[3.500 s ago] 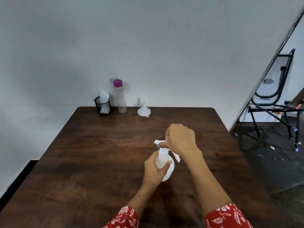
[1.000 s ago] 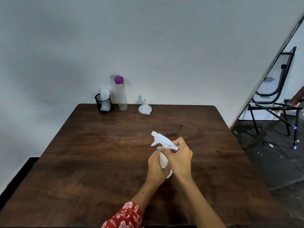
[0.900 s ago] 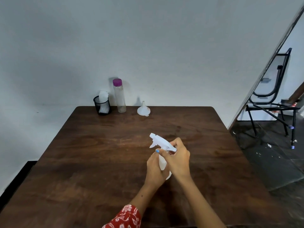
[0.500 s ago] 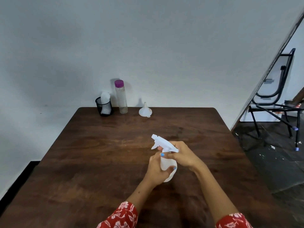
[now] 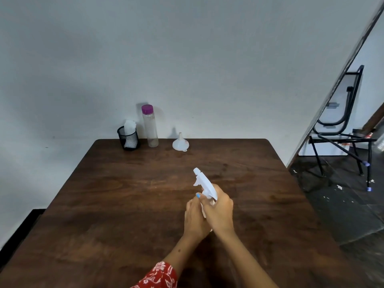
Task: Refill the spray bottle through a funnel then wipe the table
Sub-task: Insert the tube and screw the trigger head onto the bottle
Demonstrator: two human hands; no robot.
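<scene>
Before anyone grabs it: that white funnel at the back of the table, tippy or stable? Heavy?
The funnel sits wide mouth down with its spout up, so it probably won't tip or roll. It looks like thin white plastic, so it is likely light and may skid on the table if nudged. The narrow spout seems the easiest place to pinch.

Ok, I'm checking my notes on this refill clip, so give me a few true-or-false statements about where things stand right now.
1. Both hands hold the spray bottle: left hand, right hand. True.
2. The funnel sits in the spray bottle's neck. False: it stands wide end down on the table, by the far edge.
3. The clear bottle has a purple cap. True.
4. The mesh cup lies on its side. False: it stands upright, left of the clear bottle.
</scene>
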